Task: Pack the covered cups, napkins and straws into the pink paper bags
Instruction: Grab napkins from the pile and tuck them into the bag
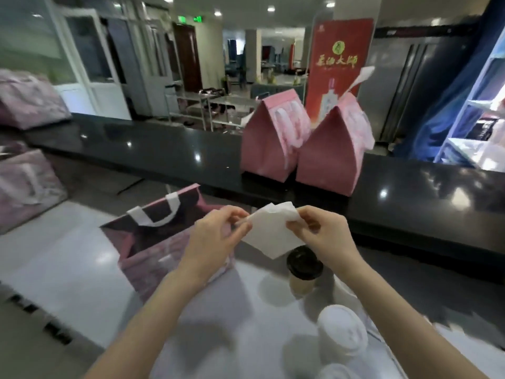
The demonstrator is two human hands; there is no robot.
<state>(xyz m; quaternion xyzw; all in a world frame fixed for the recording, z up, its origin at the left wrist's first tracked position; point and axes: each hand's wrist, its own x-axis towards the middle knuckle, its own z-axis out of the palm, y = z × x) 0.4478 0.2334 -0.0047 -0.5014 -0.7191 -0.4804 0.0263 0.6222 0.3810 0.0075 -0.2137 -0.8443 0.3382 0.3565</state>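
Two bare forearms reach up from the bottom of the frame. At centre, the left hand (216,236) and right hand (323,232) hold a white napkin (273,232) between them in the air. The fingers (233,214) of each hand are curled and pinch an upper edge of the napkin, which hangs down to a rough point.

Just left of the hands, an open bag (153,258), pink with white handles, stands on the white tabletop (68,269). The left wrist crosses in front of it. Directly below the napkin stands a black-lid cup (304,265). At lower right, beside the right forearm, is a blurred white-lid cup (341,332).

Beyond the hands, a black tabletop (164,157) runs across the frame. On it, right of centre, two pink bags stand touching, their tops folded shut: the left shut bag (270,143) and the right shut bag (333,154), which has something white sticking up from its top. More pink bags (24,187) lie blurred at the left edge. A red banner (341,50) stands behind, at upper right.
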